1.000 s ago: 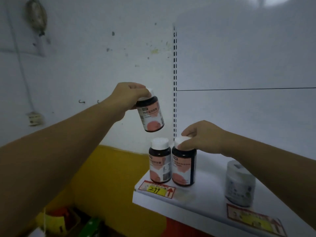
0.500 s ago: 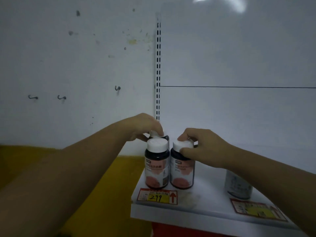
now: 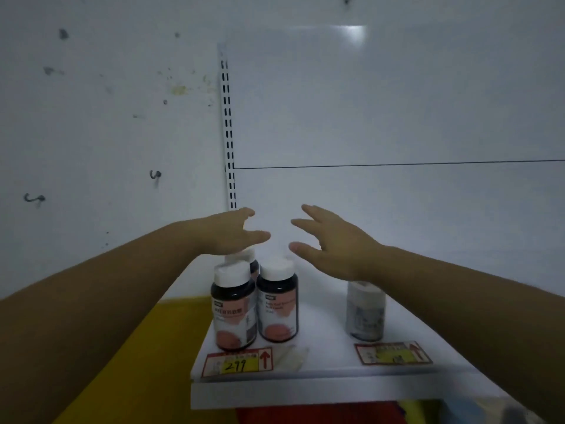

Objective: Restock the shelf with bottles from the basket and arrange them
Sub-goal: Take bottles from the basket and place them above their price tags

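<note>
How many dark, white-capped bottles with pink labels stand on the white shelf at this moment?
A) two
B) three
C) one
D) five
B: two dark, white-capped bottles stand in front, left and right, and a third shows partly behind the left one on the white shelf; both hands are open above them.

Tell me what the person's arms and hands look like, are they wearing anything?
Both arms are bare all the way into view, with no sleeves showing. The left hand and right hand have no gloves, and I can't see any rings, watch or bracelet on the wrists. The picture is a bit blurry, though.
</note>
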Demonstrator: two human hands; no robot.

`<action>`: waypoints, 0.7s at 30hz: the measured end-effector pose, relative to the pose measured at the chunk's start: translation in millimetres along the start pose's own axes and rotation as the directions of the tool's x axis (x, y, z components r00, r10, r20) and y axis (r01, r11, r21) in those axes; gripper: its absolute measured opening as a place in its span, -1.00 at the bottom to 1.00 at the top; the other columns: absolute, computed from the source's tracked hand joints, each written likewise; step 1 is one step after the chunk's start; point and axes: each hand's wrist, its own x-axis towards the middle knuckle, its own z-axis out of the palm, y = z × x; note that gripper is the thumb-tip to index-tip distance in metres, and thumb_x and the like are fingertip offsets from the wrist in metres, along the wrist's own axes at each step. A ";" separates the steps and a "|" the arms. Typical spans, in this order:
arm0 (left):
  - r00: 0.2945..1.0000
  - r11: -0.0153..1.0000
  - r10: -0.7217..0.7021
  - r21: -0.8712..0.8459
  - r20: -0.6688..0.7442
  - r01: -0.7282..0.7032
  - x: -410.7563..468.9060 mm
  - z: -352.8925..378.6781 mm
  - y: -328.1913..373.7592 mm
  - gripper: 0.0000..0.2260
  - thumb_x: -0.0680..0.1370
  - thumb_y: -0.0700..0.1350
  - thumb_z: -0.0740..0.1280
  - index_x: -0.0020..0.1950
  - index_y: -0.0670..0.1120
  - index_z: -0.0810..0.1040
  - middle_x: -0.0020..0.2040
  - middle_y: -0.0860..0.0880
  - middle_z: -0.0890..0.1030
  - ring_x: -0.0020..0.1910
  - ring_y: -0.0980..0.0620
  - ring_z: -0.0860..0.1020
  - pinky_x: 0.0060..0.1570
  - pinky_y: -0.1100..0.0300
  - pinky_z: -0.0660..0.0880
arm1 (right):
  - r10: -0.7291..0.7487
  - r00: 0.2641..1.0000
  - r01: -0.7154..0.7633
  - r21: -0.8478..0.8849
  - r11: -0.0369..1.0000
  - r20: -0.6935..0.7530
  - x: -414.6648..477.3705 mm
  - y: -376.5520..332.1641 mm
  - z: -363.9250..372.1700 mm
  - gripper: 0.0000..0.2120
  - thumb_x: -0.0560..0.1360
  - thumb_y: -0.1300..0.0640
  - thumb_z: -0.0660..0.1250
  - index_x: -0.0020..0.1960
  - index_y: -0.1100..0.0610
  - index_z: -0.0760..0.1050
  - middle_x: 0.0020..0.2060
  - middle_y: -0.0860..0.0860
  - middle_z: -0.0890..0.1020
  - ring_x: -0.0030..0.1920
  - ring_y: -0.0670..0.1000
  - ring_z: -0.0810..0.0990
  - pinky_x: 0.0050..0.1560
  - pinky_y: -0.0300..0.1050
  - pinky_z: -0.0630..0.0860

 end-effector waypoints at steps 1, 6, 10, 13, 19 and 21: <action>0.999 0.984 0.029 0.174 -0.013 -0.026 -0.9 -4.7 10.9 -0.31 0.53 0.26 0.15 0.54 -0.04 0.02 0.57 -0.03 0.07 0.53 -0.04 0.08 0.48 -0.02 0.09 | 0.000 0.999 0.005 -0.142 0.990 0.032 1.5 10.9 -7.1 -0.39 0.56 -0.23 0.03 0.53 0.01 0.06 0.56 0.01 -0.04 0.55 0.00 -0.10 0.53 0.01 -0.04; 0.983 0.940 0.178 0.301 -0.035 -0.160 -10.3 -15.0 90.4 -0.36 0.56 0.27 0.05 0.55 0.03 -0.04 0.58 0.03 -0.05 0.55 0.02 -0.14 0.51 -0.07 -0.07 | 0.087 0.993 -0.050 -0.367 0.929 0.084 -28.6 59.6 -38.9 -0.35 0.56 -0.25 -0.01 0.54 0.04 -0.01 0.56 0.08 -0.09 0.55 0.06 -0.17 0.51 0.10 -0.15; 0.947 0.796 0.320 0.540 0.010 -0.274 -22.8 4.7 157.4 -0.41 0.59 0.22 -0.01 0.55 0.04 -0.10 0.58 0.00 -0.14 0.55 0.00 -0.19 0.51 -0.07 -0.16 | 0.115 0.992 -0.087 -0.382 0.920 0.052 -98.3 96.1 -68.4 -0.34 0.56 -0.25 0.01 0.54 0.01 -0.08 0.56 0.06 -0.09 0.55 0.04 -0.18 0.50 0.07 -0.16; 0.919 0.790 0.393 0.502 0.027 -0.352 -34.1 29.1 222.4 -0.40 0.59 0.23 -0.01 0.55 0.04 -0.08 0.58 -0.01 -0.11 0.55 0.01 -0.16 0.51 -0.05 -0.14 | 0.177 0.984 -0.154 -0.363 0.919 0.032 -159.6 125.8 -92.6 -0.33 0.56 -0.24 0.02 0.55 0.02 -0.10 0.56 0.05 -0.08 0.55 0.03 -0.17 0.51 0.07 -0.14; 0.825 0.764 0.560 0.337 0.076 -0.550 -71.4 83.3 369.5 -0.41 0.58 0.24 0.00 0.55 0.05 -0.04 0.58 0.00 -0.04 0.55 0.02 -0.10 0.52 -0.03 -0.10 | 0.366 0.928 -0.308 -0.409 0.859 0.068 -305.2 191.1 -137.9 -0.34 0.56 -0.24 0.04 0.54 0.05 -0.02 0.56 0.07 -0.01 0.55 0.05 -0.10 0.53 0.08 -0.05; 0.788 0.739 0.609 0.300 0.088 -0.604 -80.6 103.1 412.8 -0.41 0.57 0.25 0.00 0.55 0.06 -0.03 0.58 0.00 -0.02 0.55 0.03 -0.08 0.51 -0.02 -0.08 | 0.417 0.908 -0.369 -0.386 0.845 0.045 -354.5 208.4 -152.0 -0.35 0.55 -0.22 0.08 0.53 0.05 0.04 0.54 0.06 0.09 0.54 0.05 0.00 0.51 0.05 0.05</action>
